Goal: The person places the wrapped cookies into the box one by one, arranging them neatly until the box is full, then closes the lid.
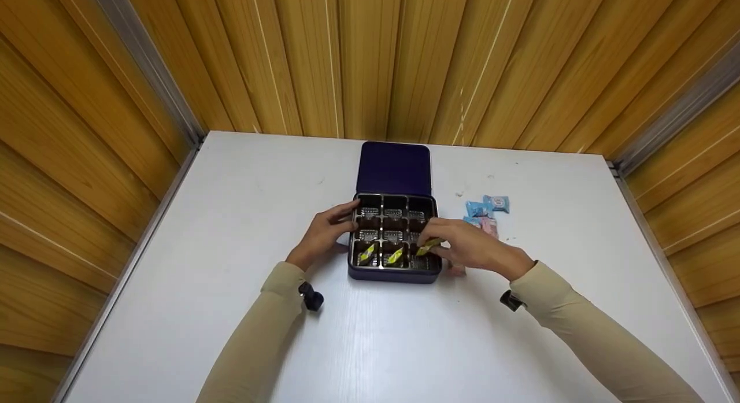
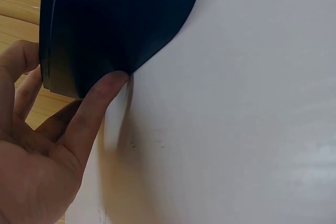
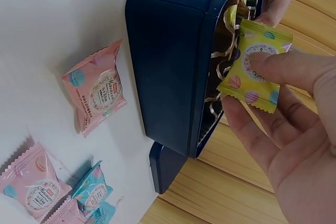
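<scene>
Partly hidden (thumb): yellow packet

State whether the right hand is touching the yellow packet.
Touching: the right wrist view shows the right hand holding the yellow packet, its thumb lying across the printed front.

Right hand pinching yellow packet, open navy tin; pink packets, blue packets

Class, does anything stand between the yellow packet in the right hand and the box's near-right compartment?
Nothing visible does: the right hand holds the yellow packet just above that compartment, and the lid lies open beyond the box.
</scene>
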{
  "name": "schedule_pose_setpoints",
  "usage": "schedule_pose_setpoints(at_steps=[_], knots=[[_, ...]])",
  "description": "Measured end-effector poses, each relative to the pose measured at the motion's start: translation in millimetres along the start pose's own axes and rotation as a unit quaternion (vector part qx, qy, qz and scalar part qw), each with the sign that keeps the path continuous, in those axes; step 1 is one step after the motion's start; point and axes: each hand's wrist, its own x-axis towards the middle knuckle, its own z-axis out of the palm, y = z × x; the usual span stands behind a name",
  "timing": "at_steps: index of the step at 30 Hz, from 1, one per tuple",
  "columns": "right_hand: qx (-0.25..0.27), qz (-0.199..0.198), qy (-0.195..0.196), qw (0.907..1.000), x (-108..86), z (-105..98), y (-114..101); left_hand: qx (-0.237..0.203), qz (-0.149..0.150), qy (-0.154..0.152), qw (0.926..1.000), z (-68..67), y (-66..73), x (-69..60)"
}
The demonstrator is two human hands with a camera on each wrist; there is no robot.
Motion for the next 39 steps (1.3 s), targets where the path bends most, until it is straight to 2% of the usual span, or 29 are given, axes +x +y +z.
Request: schedule_pose_setpoints(at_steps=[9,23,39], knots=[[0.005,0.014,-0.021,0.9997,1.7,4.0,-2.6,-0.004,0.003,-0.001,1.0,-0.1,0.4,0.0],[-0.009,-0.004,-0.033,0.9994,2.1,11.6,1.2,-0.014,-0.008,-0.005,0.9999,0.6,1.1,-1.3],[-0.018,-0.001,-0.043,0.9989,2.8,15.2,1.8,-0.013,-0.004,-0.002,0.9999,-0.2,0.8,0.6]])
